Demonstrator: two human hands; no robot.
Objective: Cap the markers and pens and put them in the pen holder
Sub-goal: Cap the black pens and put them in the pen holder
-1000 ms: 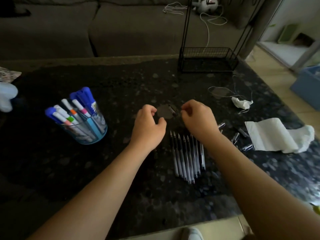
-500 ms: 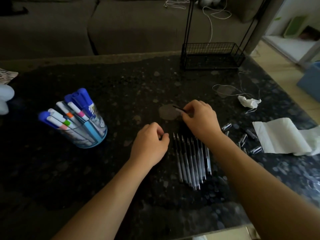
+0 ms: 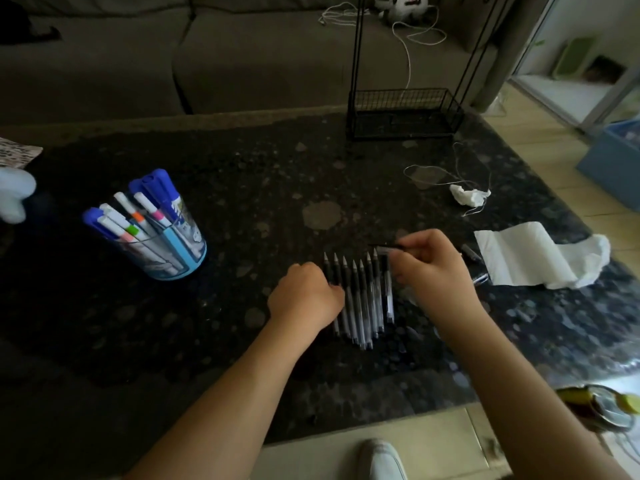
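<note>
No label reads clearly; right hand (image 3: 438,271) pinches a black pen cap (image 3: 384,245) mid-frame, left hand (image 3: 304,297) curls closed beside the pens (image 3: 360,296).

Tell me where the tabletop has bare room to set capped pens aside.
Bare stone lies between the pen holder and the row of pens, and across the far middle up to the wire rack. It is crowded right of the right hand: loose caps, paper towel, crumpled tissue.

The table (image 3: 242,174) is dark speckled polished stone. On it, the pens (image 3: 363,299) look clear glossy plastic; right of them lies soft matt tissue paper (image 3: 526,258).
</note>
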